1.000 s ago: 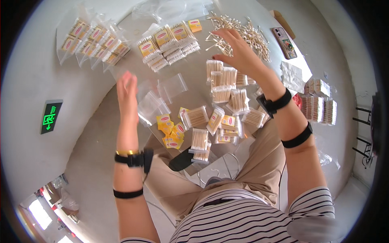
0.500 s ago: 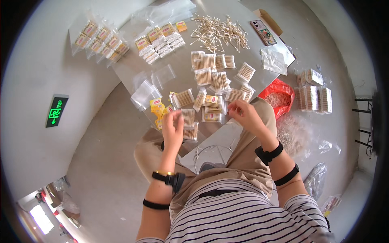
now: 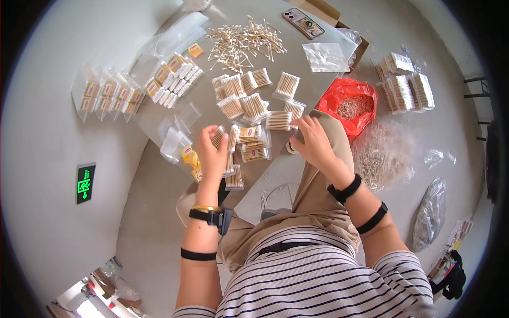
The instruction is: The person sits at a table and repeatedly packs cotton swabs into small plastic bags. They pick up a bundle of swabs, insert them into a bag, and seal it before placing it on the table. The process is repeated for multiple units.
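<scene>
From the head view, the left hand (image 3: pixel 212 151) gripped one small clear packet of wooden cotton swabs (image 3: pixel 218 137) above the low grey table (image 3: pixel 313 85). The right hand (image 3: pixel 313 140) pinched another bundle of swabs (image 3: pixel 293 139); I could not tell how tightly. Beyond lay one loose pile of swabs (image 3: pixel 244 42), one red plastic bag (image 3: pixel 352 98) and one phone (image 3: pixel 301 22).

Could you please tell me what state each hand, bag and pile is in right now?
Left hand: closed on a small clear packet of cotton swabs.
Right hand: fingers curled at the grey board's edge; grasp unclear.
Red plastic bag: open.
Loose wooden cotton swabs: scattered.
Phone: lying flat.
</scene>
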Demonstrator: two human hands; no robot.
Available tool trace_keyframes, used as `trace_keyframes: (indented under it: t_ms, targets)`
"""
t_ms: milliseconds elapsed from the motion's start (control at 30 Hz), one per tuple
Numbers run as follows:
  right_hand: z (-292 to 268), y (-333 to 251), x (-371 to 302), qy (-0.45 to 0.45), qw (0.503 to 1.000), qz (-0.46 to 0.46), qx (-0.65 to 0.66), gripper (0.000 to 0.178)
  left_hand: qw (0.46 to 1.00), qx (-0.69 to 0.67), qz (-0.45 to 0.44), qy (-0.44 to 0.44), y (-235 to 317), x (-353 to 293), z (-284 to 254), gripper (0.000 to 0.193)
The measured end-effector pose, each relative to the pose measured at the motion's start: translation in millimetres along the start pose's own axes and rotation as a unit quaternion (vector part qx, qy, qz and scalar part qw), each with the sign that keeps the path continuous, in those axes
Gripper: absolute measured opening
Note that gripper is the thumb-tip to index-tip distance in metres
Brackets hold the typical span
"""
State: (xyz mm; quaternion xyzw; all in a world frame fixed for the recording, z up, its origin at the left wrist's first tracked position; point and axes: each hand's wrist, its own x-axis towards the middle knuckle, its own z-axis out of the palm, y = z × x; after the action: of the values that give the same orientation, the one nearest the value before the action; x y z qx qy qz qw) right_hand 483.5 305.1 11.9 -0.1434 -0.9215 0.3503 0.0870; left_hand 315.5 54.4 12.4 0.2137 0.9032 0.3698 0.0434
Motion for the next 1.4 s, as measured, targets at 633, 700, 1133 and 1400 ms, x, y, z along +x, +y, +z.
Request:
trace_keyframes:
  t_ms: [633,700,1133,1400]
  targets:
    - [75.7,-7.5,124.0,-0.03,0.983,0.176,0.049,0.053,0.987,-0.144,-0.062,-0.019,29.3,-21.8,34.7,0.036]
    - [75.0,-2.6,124.5,-0.06,0.963,0.217,0.148,0.053,0.993,-0.095,-0.04,0.058,15.5,16.6,31.4,0.044]
    - [56.7,-9.2,105.2,0.031,0.995,0.085,0.031,0.041,0.987,-0.004,0.14,0.082,51.5,45.9,13.1,0.054]
    - [-1.8,-49.4,72.6,0.012,0.983,-0.035,0.181,0.04,0.951,-0.044,0.271,0.143,127.1,-8.4,-60.9,0.059]
